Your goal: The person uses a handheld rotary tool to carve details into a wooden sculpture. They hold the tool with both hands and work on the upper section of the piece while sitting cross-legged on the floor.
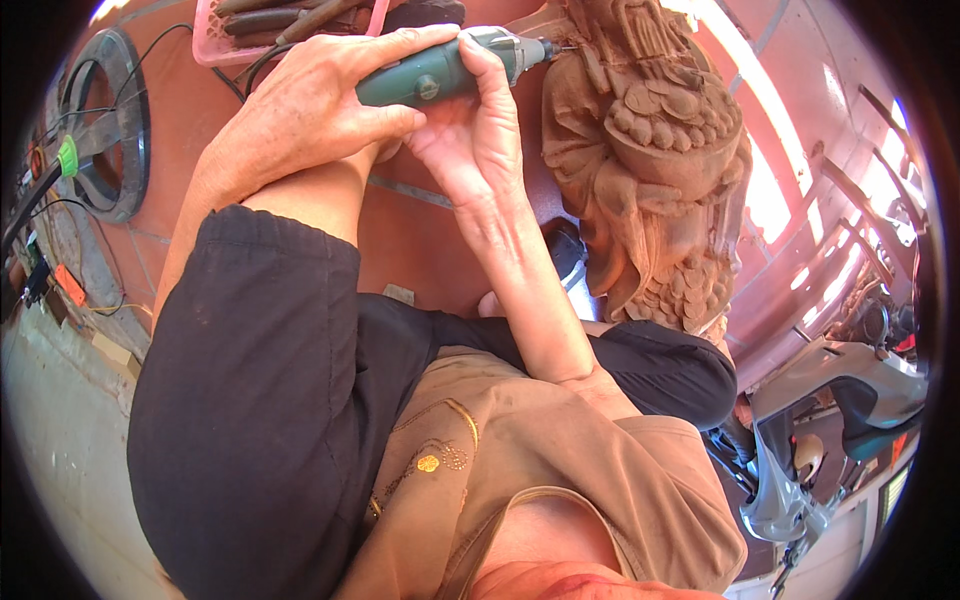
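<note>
A green rotary tool [432,78] lies nearly level across the upper middle, its narrow dark nose pointing right. My left hand [300,105] is closed around the rear of its body, index finger stretched along the top. My right hand [478,135] grips it from below and in front, thumb pressed on the casing near the grey collar. The thin bit reaches the upper left side of a brown carved wooden statue [660,160]; whether it touches the wood, I cannot tell. Folds of robe and clusters of round coin-like shapes cover the carving.
A pink plastic basket [205,40] with several wooden-handled tools stands beyond my left hand. Farther left is a round black fan-like base [135,150] with cables. Reddish tiles [405,250] cover the floor. A grey motorbike [800,470] stands at the lower right.
</note>
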The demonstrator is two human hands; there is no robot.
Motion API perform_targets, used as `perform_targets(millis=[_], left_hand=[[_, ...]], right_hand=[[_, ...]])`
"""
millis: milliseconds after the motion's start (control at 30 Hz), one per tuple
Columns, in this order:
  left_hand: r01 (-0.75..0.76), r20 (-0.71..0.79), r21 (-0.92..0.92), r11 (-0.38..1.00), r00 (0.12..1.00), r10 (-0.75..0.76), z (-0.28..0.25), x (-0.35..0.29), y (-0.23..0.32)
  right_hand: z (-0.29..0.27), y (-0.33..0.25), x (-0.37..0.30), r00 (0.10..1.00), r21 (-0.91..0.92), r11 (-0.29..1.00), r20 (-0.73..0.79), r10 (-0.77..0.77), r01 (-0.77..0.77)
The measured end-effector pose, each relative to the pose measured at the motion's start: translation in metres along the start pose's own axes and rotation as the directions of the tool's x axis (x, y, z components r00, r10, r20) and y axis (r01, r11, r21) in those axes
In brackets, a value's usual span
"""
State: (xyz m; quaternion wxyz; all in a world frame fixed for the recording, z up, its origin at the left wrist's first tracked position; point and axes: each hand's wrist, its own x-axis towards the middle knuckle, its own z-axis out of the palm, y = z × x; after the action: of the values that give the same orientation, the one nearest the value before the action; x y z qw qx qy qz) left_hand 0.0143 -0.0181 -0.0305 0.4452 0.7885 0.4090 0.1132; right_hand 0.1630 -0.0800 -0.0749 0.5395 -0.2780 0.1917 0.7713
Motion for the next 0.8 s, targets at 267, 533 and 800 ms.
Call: perform_targets(millis=[267, 533, 800], left_hand=[[0.005, 0.011, -0.031, 1.0, 1.0, -0.005, -0.001, -0.001, 0.0], [0.121, 0.13, -0.124, 0.985, 0.986, -0.104, -0.01, -0.008, 0.01], [0.036, 0.053, -0.112, 0.993, 0.998, -0.03, -0.01, -0.005, 0.01]], right_hand=[[0.0, 0.002, -0.002, 0.999, -0.028, 0.999, -0.034, -0.028, 0.027], [0.005, 0.002, -0.017, 0.997, -0.056, 0.998, -0.071, 0.028, -0.032], [0.006, -0.003, -0.016, 0.998, -0.085, 0.996, -0.049, 0.034, -0.038]])
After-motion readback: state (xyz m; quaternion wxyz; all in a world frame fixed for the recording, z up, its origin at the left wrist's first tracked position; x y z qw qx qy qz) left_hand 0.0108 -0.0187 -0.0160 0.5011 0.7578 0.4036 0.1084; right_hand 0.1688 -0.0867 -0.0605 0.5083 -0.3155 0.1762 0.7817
